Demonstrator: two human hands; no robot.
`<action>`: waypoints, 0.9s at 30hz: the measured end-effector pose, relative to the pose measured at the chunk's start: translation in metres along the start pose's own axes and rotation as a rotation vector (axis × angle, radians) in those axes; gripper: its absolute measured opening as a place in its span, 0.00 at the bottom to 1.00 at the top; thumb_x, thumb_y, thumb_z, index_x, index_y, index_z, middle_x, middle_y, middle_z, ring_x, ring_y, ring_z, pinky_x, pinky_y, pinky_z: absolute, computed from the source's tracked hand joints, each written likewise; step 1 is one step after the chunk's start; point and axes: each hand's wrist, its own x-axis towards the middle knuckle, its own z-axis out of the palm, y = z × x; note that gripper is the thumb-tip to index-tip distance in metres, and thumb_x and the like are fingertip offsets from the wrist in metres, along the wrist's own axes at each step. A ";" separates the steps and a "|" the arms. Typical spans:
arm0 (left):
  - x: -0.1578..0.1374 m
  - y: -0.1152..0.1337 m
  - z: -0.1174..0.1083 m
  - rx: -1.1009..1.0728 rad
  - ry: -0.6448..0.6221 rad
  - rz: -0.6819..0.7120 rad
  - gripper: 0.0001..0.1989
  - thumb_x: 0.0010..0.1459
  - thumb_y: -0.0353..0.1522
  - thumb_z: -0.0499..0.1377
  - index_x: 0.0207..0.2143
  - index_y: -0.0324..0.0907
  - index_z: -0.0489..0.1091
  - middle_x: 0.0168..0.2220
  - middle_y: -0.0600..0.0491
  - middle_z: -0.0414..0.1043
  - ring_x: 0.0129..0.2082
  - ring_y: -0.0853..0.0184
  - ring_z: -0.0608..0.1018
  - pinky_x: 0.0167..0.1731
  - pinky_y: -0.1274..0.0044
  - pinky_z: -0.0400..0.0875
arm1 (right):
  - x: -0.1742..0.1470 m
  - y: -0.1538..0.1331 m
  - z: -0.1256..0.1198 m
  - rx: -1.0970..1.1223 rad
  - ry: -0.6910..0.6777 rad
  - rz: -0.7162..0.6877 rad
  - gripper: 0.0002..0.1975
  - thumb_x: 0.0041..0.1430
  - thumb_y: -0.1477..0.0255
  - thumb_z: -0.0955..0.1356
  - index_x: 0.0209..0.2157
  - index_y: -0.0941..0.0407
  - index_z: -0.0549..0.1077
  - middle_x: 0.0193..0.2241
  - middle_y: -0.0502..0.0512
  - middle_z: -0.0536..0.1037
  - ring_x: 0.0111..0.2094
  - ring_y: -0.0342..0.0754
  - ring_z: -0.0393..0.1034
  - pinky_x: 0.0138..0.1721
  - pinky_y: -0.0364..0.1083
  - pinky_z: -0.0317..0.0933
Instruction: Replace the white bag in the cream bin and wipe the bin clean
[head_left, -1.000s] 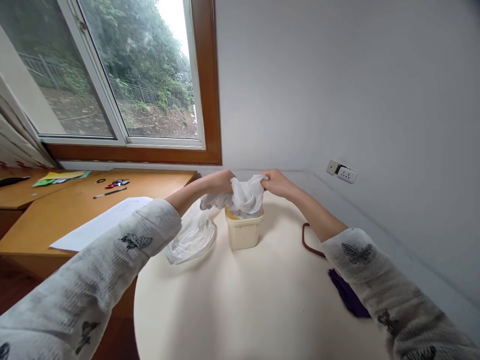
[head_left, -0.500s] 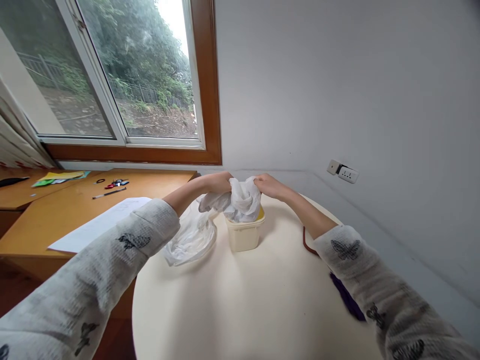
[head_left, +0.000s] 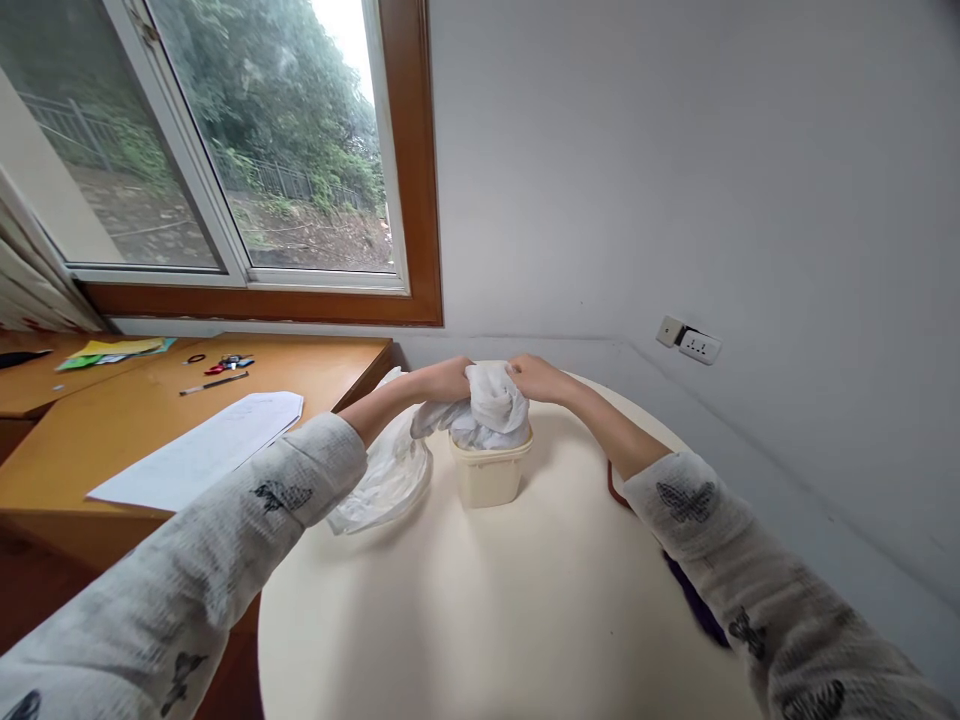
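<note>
A cream plastic tub [head_left: 489, 485] stands upright on the pale round table [head_left: 517, 610]. Bunched white plastic bag [head_left: 495, 410] fills its mouth and rises above the rim. My left hand [head_left: 450, 380] grips the bag's upper left side, fingers closed and partly hidden behind it. On the upper right side my right hand [head_left: 536, 378] pinches the same bag. Left of the tub, under my left forearm, lies another spread, crumpled clear-white plastic bag [head_left: 386, 480]. I cannot tell whether the two bags join.
A wooden desk [head_left: 330, 365] at the left carries white paper [head_left: 202, 450], a pen [head_left: 214, 384], keys [head_left: 229, 364] and coloured papers [head_left: 116, 350]. Beside my right forearm lie a brown strap [head_left: 616, 488] and a dark purple thing [head_left: 697, 600]. A wall socket [head_left: 700, 346] is behind.
Both hands have moved slightly down with the white bag, which sits lower over the tub. The yellow patch inside the tub's right rim is now covered.
</note>
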 end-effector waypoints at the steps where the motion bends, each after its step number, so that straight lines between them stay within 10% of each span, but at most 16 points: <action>1: 0.001 -0.002 0.002 0.018 0.000 0.005 0.08 0.42 0.35 0.54 0.21 0.38 0.65 0.25 0.54 0.68 0.23 0.72 0.65 0.20 0.82 0.61 | -0.001 0.000 0.003 -0.037 -0.012 -0.009 0.12 0.51 0.69 0.61 0.17 0.57 0.59 0.18 0.47 0.65 0.22 0.40 0.55 0.22 0.39 0.48; 20: -0.001 -0.008 0.044 0.543 0.100 0.111 0.07 0.46 0.27 0.54 0.31 0.37 0.67 0.33 0.45 0.74 0.33 0.61 0.75 0.30 0.76 0.64 | -0.004 0.001 0.047 -0.668 -0.126 -0.166 0.14 0.53 0.77 0.61 0.41 0.59 0.70 0.37 0.63 0.75 0.37 0.54 0.71 0.31 0.45 0.58; 27: -0.012 0.001 0.023 0.609 0.102 -0.015 0.13 0.43 0.24 0.54 0.35 0.39 0.69 0.32 0.46 0.73 0.31 0.61 0.74 0.26 0.77 0.64 | -0.005 -0.008 0.031 -0.688 -0.180 -0.191 0.13 0.54 0.73 0.61 0.41 0.56 0.70 0.39 0.61 0.75 0.39 0.54 0.70 0.32 0.45 0.58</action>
